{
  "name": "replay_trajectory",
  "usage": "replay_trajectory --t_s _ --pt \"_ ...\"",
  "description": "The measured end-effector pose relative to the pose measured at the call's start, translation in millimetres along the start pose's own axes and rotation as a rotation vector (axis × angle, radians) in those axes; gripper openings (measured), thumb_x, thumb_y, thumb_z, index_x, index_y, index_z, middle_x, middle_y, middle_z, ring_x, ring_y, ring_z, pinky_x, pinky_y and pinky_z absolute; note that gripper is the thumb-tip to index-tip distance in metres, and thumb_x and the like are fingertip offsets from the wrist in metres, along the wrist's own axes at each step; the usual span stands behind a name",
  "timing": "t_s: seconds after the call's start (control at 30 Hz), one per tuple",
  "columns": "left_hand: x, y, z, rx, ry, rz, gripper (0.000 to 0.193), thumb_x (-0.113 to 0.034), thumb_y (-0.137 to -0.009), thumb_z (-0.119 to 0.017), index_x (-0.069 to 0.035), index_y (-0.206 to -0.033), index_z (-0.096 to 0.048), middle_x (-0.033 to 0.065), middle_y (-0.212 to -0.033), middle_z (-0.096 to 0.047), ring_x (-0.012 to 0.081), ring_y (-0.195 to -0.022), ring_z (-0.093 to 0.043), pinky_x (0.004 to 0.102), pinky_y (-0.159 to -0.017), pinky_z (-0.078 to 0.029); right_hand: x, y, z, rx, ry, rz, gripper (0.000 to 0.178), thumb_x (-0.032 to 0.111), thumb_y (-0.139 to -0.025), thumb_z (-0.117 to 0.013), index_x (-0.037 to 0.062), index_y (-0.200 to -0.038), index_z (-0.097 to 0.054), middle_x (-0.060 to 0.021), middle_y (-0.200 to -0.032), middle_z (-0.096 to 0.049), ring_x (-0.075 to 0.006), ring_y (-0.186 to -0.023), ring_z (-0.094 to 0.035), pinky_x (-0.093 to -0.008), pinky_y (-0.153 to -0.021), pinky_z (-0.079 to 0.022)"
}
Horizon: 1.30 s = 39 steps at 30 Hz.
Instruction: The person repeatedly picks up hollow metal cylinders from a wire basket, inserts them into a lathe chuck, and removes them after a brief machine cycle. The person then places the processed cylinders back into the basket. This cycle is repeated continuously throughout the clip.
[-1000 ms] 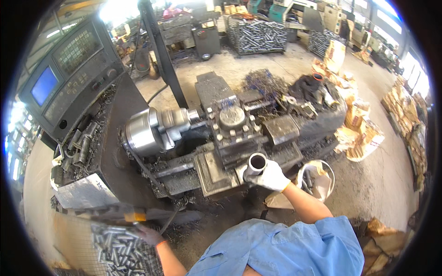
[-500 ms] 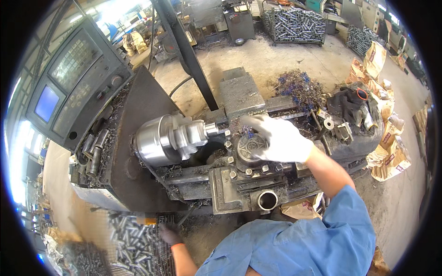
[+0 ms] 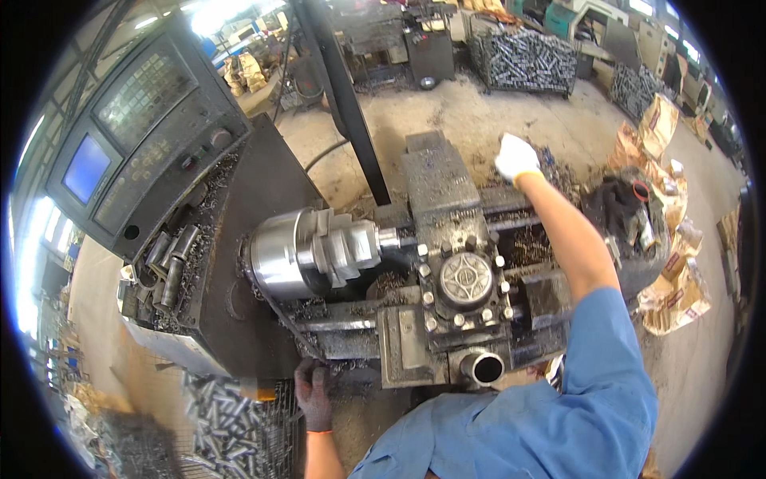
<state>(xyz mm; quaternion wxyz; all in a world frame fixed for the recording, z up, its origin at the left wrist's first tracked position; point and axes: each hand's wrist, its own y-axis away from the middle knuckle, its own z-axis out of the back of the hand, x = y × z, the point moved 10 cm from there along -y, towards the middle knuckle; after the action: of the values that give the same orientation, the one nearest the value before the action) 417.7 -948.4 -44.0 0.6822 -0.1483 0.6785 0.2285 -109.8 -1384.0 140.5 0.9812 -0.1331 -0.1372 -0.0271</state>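
My right hand (image 3: 517,157), in a white glove, reaches past the far side of the lathe, above a heap of metal chips (image 3: 556,169). Its fingers look curled closed; anything inside them is hidden. Low at the front of the machine, my left hand (image 3: 313,397) wears a dark grey glove with an orange cuff. Its fingers are bent against the underside of the lathe's front edge, and what they grip cannot be made out. Between the hands are the tool post (image 3: 466,279), with bolts around its round cap, and the steel chuck (image 3: 289,254), from which a short shiny workpiece (image 3: 388,238) sticks out.
A control panel (image 3: 132,132) with a blue screen stands at left. Below it, metal cylinders (image 3: 177,263) lie on a chip-strewn ledge. A wire basket of metal parts (image 3: 227,423) sits at lower left. Dark gloves (image 3: 618,203) rest on the lathe's right end, beside brown paper bags (image 3: 674,291).
My right hand has moved from over the tool post to the far side, uncovering the round cap. My left hand has risen to the lathe's front edge. The view has shifted slightly.
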Motion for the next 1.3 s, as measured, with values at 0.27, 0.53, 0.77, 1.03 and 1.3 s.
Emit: replay_trajectory --t_s 0.27,0.53,0.77,1.03,1.3 --pt "-212.4 -161.2 -125.1 0.102 -0.674 -0.779 0.057 -0.03 -0.105 -0.059 0.0 -0.153 -0.052 0.0221 -0.15 -0.059 0.0355 -0.145 -0.05 0.0452 -0.123 -0.037 191.3 103.2 -133.8 0.935 0.01 0.703 0.052 0.046 -0.077 -0.077 -0.0038 -0.092 -0.08 -0.025 -0.095 -0.078 -0.0388 -0.082 -0.074 -0.0494 -0.079 -0.057" --pt "-221.5 -177.7 -155.2 0.046 -1.178 -1.027 0.061 -0.043 -0.102 -0.062 -0.006 -0.149 -0.058 0.019 -0.15 -0.059 0.0402 -0.147 -0.047 0.0523 -0.127 -0.029 210.3 131.1 -169.0 1.28 0.017 0.62 0.046 0.034 -0.083 -0.085 0.0024 -0.116 -0.08 -0.0181 -0.11 -0.079 -0.0313 -0.097 -0.078 -0.0463 -0.081 -0.064" --pt "-211.7 -173.3 -142.6 0.028 -1.223 -1.057 0.077 -0.054 -0.095 -0.067 -0.007 -0.155 -0.053 0.0191 -0.159 -0.052 0.0401 -0.151 -0.043 0.0571 -0.129 -0.023 237.3 120.5 -158.8 1.085 -0.064 0.815 0.056 0.056 -0.072 -0.089 0.003 -0.089 -0.083 -0.0134 -0.082 -0.079 -0.0275 -0.072 -0.072 -0.0427 -0.068 -0.056" --pt "-215.3 -175.3 -147.8 0.208 -1.505 -0.784 0.13 -0.063 -0.063 -0.084 -0.01 -0.168 -0.029 0.0189 -0.171 -0.032 0.0371 -0.162 -0.023 0.0538 -0.134 -0.011 106.0 81.7 -74.4 0.616 0.089 0.461 0.09 0.046 -0.06 -0.088 -0.0052 -0.13 -0.065 -0.0276 -0.117 -0.075 -0.0422 -0.108 -0.073 -0.0455 -0.098 -0.059" --pt "-230.4 -202.3 -170.4 0.325 -1.452 -0.712 0.102 -0.044 -0.071 -0.086 -0.014 -0.158 -0.044 0.0145 -0.163 -0.047 0.0346 -0.156 -0.038 0.055 -0.13 -0.024 140.4 144.6 118.9 -0.062 -0.351 0.398 0.095 0.042 -0.063 -0.095 -0.0023 -0.138 -0.058 -0.0189 -0.122 -0.073 -0.0301 -0.102 -0.075 -0.0409 -0.089 -0.065"
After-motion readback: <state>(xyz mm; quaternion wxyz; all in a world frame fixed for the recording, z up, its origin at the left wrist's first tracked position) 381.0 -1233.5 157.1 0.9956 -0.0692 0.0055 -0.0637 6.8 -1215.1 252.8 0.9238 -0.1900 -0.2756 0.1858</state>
